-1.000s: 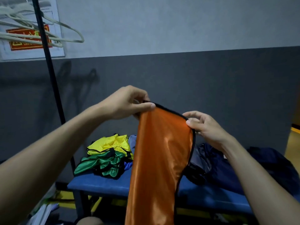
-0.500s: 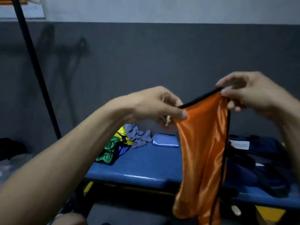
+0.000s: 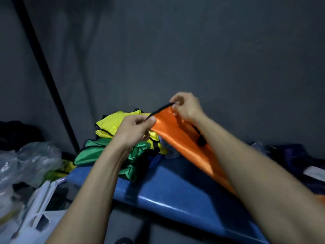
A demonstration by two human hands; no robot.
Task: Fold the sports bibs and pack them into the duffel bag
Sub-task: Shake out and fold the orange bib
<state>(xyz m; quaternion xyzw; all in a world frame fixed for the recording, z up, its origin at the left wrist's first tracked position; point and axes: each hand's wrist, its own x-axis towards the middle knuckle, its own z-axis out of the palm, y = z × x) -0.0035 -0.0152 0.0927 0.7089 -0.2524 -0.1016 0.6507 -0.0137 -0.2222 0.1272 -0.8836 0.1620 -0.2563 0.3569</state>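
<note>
An orange bib (image 3: 177,138) with black trim stretches from my hands down across the blue bench (image 3: 168,189) toward the lower right. My left hand (image 3: 135,129) pinches its black top edge at one end, and my right hand (image 3: 186,106) pinches the same edge a little higher and further back. Behind my left hand lies a heap with a yellow bib (image 3: 112,125) on top and a green bib (image 3: 105,152) under it. The dark navy duffel bag (image 3: 295,155) lies at the bench's right end, partly hidden by my right forearm.
A black rack pole (image 3: 52,88) rises at the left against the grey wall. Clear plastic bags (image 3: 29,161) and white hangers (image 3: 38,203) lie at the lower left, beside the bench. A white label (image 3: 314,171) shows on the bag at the right edge.
My view has tilted down and left. Both hands have lowered the orange bib from hanging in the air onto the bench, and the bib now lies slanted across the padding.
</note>
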